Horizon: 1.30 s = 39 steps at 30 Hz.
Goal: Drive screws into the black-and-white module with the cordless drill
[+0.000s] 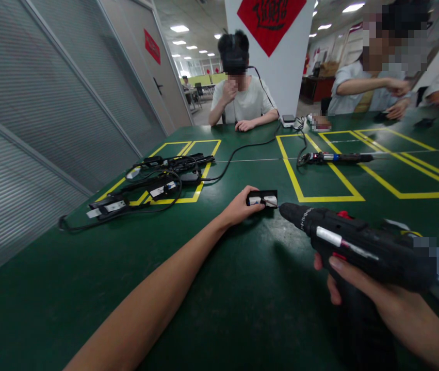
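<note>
My left hand point(241, 205) reaches forward and grips a small black box point(271, 200) with white labels by its left end, on or just above the green table. My right hand point(358, 281) is wrapped around the handle of a black cordless drill point(354, 242) with red buttons. The drill's chuck points left and its tip is right beside the box's right end. Whether the bit touches the box, I cannot tell.
Black cables and labelled adapters point(161, 183) lie piled on the left of the green table point(204, 288). A dark rod-like tool point(339, 157) with a cord rests inside yellow tape outlines point(331, 198). A person point(244, 98) in a headset sits opposite; others are on the right.
</note>
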### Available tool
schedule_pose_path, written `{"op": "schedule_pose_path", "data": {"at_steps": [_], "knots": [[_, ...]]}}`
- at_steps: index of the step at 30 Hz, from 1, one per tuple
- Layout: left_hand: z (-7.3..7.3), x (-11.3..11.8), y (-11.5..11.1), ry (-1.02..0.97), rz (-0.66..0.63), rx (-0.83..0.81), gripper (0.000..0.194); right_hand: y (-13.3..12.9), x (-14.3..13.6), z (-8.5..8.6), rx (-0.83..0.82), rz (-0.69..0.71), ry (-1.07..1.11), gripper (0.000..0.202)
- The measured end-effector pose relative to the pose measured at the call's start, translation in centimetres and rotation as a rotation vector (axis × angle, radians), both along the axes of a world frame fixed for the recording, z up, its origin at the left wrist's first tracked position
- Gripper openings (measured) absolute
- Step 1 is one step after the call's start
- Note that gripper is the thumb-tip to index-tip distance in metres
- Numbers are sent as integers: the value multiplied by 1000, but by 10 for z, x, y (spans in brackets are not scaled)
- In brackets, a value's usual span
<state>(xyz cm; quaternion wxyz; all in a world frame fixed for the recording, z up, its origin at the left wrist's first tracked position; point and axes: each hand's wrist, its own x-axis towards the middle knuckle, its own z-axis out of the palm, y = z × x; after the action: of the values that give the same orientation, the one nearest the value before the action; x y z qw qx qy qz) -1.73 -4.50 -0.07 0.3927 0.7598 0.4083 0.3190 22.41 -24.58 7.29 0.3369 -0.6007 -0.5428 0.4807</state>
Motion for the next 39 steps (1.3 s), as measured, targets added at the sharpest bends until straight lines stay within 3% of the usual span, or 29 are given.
{"op": "schedule_pose_path", "data": {"at_steps": [16,29,39], "knots": [[2,1,-1,14,11,24,47,-1,-1,-3,-108,-49,-24,41],[4,1,-3,13,8,14,46,1,2,-10,-80,-42,-36,39],[2,1,-1,5,-2,21,47,-1,1,-5,-39,-21,-105,40]]}}
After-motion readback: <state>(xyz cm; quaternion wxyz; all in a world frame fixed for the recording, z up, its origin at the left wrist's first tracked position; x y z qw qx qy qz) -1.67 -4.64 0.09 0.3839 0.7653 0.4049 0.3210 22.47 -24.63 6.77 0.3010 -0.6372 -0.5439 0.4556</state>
